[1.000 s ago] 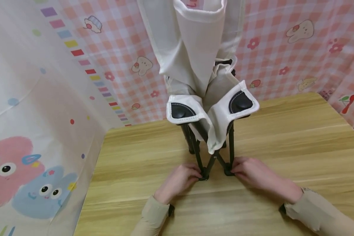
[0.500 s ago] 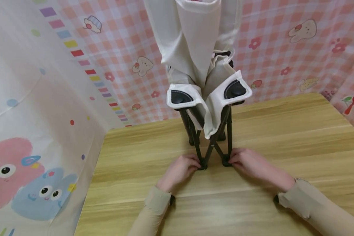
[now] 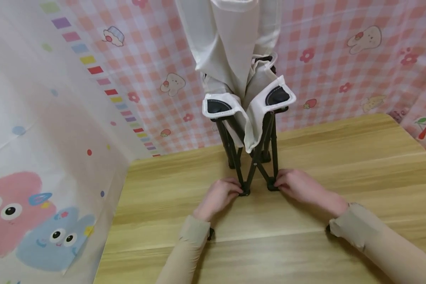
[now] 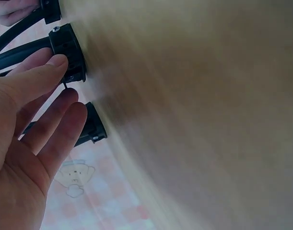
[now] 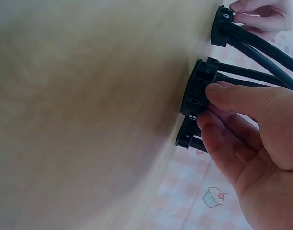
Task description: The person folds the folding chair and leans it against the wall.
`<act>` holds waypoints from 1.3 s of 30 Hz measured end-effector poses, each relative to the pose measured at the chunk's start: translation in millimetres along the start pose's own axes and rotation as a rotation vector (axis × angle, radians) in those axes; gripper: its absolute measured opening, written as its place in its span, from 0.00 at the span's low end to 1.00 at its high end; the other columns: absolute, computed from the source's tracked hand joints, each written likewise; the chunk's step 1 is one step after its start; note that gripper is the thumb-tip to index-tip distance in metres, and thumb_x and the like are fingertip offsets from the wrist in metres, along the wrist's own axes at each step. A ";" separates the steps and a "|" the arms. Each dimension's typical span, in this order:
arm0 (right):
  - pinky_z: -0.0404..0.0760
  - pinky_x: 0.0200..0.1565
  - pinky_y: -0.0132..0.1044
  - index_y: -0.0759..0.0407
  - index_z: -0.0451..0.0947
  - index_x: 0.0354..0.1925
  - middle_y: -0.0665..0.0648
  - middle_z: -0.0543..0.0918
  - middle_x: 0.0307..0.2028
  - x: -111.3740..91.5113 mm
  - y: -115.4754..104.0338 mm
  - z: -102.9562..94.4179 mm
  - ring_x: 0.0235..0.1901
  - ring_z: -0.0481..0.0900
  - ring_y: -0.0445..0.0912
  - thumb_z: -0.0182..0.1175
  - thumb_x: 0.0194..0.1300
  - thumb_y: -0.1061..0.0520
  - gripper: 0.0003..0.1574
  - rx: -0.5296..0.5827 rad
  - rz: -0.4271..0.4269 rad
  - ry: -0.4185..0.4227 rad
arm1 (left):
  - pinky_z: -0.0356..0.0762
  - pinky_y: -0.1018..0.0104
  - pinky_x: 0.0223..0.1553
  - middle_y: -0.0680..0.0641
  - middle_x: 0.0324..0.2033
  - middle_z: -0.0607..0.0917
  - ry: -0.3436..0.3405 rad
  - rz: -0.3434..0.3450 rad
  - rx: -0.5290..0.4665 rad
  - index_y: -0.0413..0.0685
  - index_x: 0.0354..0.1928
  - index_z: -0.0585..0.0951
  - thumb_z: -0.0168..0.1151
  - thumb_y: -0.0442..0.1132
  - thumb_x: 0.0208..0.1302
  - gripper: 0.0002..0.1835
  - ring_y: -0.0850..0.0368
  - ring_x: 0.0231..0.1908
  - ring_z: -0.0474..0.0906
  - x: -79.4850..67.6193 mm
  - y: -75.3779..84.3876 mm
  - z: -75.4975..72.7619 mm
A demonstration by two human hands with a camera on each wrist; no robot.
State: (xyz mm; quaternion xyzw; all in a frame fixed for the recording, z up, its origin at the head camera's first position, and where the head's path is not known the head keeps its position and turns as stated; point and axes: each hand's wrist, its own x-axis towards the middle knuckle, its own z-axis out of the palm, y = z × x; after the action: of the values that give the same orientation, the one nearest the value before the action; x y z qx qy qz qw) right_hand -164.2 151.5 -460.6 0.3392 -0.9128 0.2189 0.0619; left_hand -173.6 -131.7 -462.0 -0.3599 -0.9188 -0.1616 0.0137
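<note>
A folding chair (image 3: 234, 55) with off-white fabric and a black tube frame stands upright, partly folded, on the wooden table. Its seat fabric sags between the two front corners, and the top runs out of the head view. My left hand (image 3: 218, 197) pinches the front left foot (image 4: 72, 52) between thumb and fingers; the other fingers are loosely spread. On the opposite side, my right hand (image 3: 301, 187) grips the front right foot (image 5: 198, 88) the same way. Crossed front legs (image 3: 255, 163) meet at a rivet between the hands. Both back feet rest farther in.
The wood-grain table (image 3: 269, 248) reaches to a pink checked cloth (image 3: 340, 63) hanging close behind the chair. A white cloth with cartoon figures (image 3: 39, 221) hangs along the left side.
Both hands have moved away from me with the chair's front feet, and the chair stands nearer the back cloth. Its front corners have come closer together.
</note>
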 end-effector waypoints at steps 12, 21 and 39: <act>0.86 0.39 0.39 0.60 0.87 0.32 0.56 0.86 0.34 17.4 16.1 2.0 0.35 0.84 0.47 0.66 0.52 0.68 0.08 -0.019 0.032 0.003 | 0.81 0.69 0.54 0.49 0.46 0.87 0.031 -0.038 -0.021 0.50 0.37 0.88 0.64 0.34 0.60 0.06 0.57 0.48 0.84 19.5 -10.8 1.8; 0.86 0.40 0.41 0.60 0.87 0.34 0.56 0.85 0.36 28.7 22.1 -0.6 0.36 0.85 0.47 0.64 0.55 0.68 0.09 -0.014 0.046 0.009 | 0.81 0.68 0.55 0.50 0.47 0.86 0.036 -0.092 -0.026 0.51 0.37 0.88 0.65 0.33 0.59 0.07 0.57 0.49 0.83 30.0 -18.7 1.4; 0.86 0.42 0.43 0.62 0.86 0.34 0.59 0.86 0.38 41.4 34.1 5.1 0.38 0.85 0.51 0.63 0.56 0.68 0.08 -0.008 0.084 0.029 | 0.81 0.67 0.54 0.51 0.47 0.86 0.072 -0.156 -0.072 0.52 0.37 0.88 0.64 0.33 0.60 0.07 0.57 0.49 0.83 42.6 -29.9 5.3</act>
State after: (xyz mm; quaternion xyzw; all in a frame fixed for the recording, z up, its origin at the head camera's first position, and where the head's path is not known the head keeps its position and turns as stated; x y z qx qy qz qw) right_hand -217.6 147.7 -466.5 0.2971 -0.9261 0.2226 0.0670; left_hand -224.5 -122.6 -469.6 -0.2815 -0.9365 -0.2079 0.0211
